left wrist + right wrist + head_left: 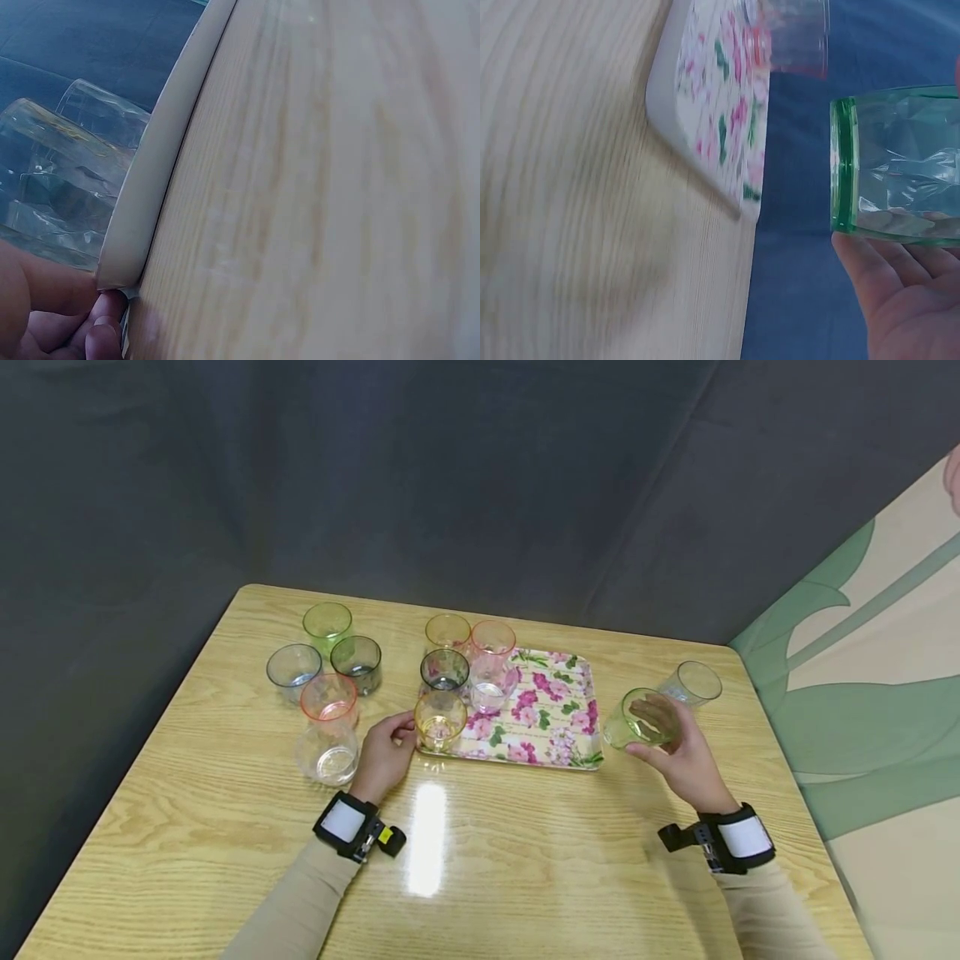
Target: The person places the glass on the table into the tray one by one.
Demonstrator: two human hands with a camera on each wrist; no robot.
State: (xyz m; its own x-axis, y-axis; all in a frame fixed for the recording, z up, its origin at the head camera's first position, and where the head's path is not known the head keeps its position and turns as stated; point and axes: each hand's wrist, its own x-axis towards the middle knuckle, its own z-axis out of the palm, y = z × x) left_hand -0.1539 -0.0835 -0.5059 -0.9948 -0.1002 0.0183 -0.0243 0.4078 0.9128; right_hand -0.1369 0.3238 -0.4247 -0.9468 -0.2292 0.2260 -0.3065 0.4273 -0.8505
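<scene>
At the near left corner of the flowered tray point(540, 764), my left hand point(386, 756) pinches the tray's rim point(142, 202) between thumb and fingers. Several glasses stand on the left part of that tray: a yellow glass point(441, 722) at the front, a dark grey glass point(445, 672), an amber glass point(447, 633) and a pink-rimmed glass point(491, 681). To the right of the tray, my right hand point(693, 768) holds a green glass point(628, 727) up off the table, thumb on the near side. The right wrist view shows the green glass point(900, 165) held sideways across the picture.
A pale blue-grey glass point(693, 683) stands just behind my right hand. Left of the tray is a cluster of glasses: green point(327, 631), blue point(294, 670), dark point(357, 667), red-rimmed point(330, 697) and clear point(330, 756), the clear one close to my left hand. A dark curtain point(450, 485) hangs behind.
</scene>
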